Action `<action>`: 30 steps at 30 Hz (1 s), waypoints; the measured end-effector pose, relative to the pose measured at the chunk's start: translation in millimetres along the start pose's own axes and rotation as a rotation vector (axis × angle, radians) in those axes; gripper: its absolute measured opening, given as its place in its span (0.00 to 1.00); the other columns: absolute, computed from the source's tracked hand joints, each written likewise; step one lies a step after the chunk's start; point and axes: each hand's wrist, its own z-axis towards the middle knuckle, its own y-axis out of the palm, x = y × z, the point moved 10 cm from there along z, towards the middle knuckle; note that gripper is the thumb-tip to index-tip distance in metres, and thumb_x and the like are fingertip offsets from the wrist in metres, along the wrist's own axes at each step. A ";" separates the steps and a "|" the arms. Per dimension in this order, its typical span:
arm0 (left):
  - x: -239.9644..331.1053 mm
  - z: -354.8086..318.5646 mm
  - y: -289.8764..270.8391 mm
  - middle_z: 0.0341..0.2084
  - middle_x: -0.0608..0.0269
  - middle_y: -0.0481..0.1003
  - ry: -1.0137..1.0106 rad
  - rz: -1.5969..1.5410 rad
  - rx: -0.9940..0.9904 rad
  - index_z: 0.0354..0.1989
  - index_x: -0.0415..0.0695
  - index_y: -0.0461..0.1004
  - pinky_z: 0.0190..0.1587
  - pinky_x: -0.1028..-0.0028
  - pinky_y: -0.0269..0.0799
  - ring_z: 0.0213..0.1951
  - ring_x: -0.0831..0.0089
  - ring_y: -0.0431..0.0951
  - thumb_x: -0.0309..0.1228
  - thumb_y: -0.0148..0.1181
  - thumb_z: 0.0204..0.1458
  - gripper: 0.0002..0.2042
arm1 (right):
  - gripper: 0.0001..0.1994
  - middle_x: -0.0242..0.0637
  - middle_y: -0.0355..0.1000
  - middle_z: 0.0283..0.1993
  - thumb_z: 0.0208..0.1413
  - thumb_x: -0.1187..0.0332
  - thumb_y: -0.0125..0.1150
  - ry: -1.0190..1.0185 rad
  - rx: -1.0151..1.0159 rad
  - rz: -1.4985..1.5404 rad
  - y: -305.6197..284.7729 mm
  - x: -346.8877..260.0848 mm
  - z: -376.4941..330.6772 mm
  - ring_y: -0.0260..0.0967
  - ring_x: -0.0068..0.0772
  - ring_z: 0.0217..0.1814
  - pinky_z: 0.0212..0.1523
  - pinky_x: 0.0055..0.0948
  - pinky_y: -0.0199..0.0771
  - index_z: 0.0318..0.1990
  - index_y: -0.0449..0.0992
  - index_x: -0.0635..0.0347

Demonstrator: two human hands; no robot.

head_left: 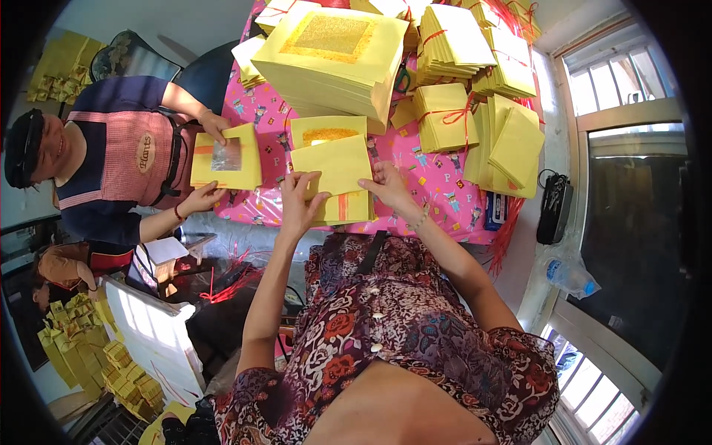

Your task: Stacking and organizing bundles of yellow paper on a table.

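My left hand [298, 199] and my right hand [391, 187] both grip a yellow paper sheet [331, 165] by its lower corners, lifted over a small pile of yellow sheets [343, 210] at the near edge of the table. Behind it lies another yellow sheet with a gold foil square [327, 131]. A tall stack of the same gold-centred sheets [334, 59] stands further back on the pink patterned tablecloth [430, 185].
To the left a person in an apron holds a yellow sheet with a silver foil square [226, 157] in both hands. Bundles of yellow paper tied with red string [475, 81] crowd the table's right. A black object [553, 210] and plastic bottle [569, 276] sit by the window.
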 end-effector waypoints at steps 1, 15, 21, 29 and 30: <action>-0.9 -1.1 -3.0 0.43 0.52 0.66 -0.001 -0.020 0.023 0.50 0.45 0.74 0.52 0.60 0.64 0.48 0.54 0.67 0.34 0.73 0.42 0.24 | 0.25 0.37 0.72 0.36 0.48 0.66 0.75 0.000 -0.003 -0.001 5.5 -3.6 -1.7 0.71 0.25 0.36 0.36 0.27 0.74 0.47 0.65 0.64; -41.1 -13.9 -12.8 0.45 0.56 0.63 -0.082 -0.133 -0.005 0.49 0.49 0.76 0.58 0.62 0.58 0.53 0.58 0.62 0.31 0.67 0.48 0.17 | 0.44 0.57 0.59 0.57 0.43 0.55 0.77 -0.201 0.124 -0.464 15.3 -39.1 -17.8 0.59 0.55 0.63 0.60 0.46 0.64 0.58 0.53 0.70; -41.3 -15.7 -14.8 0.47 0.56 0.64 -0.093 -0.159 -0.005 0.49 0.50 0.76 0.61 0.61 0.57 0.55 0.58 0.61 0.31 0.67 0.49 0.17 | 0.34 0.44 0.67 0.46 0.47 0.62 0.75 -0.156 0.088 -0.088 7.9 -12.5 -14.4 0.69 0.37 0.47 0.45 0.34 0.74 0.54 0.60 0.67; -16.8 -13.6 -30.3 0.44 0.54 0.66 -0.081 0.090 0.063 0.47 0.48 0.76 0.54 0.58 0.61 0.50 0.56 0.65 0.30 0.65 0.51 0.14 | 0.21 0.30 0.67 0.28 0.48 0.63 0.74 -0.072 0.159 -0.155 -6.3 -5.3 -16.5 0.64 0.23 0.30 0.32 0.26 0.68 0.41 0.68 0.62; -6.5 -9.5 -26.1 0.40 0.55 0.69 -0.021 0.138 0.014 0.44 0.47 0.75 0.49 0.58 0.64 0.46 0.56 0.69 0.29 0.63 0.51 0.11 | 0.21 0.29 0.67 0.27 0.47 0.63 0.75 -0.058 0.168 -0.198 -9.6 -4.3 -15.4 0.64 0.23 0.29 0.31 0.26 0.67 0.40 0.68 0.62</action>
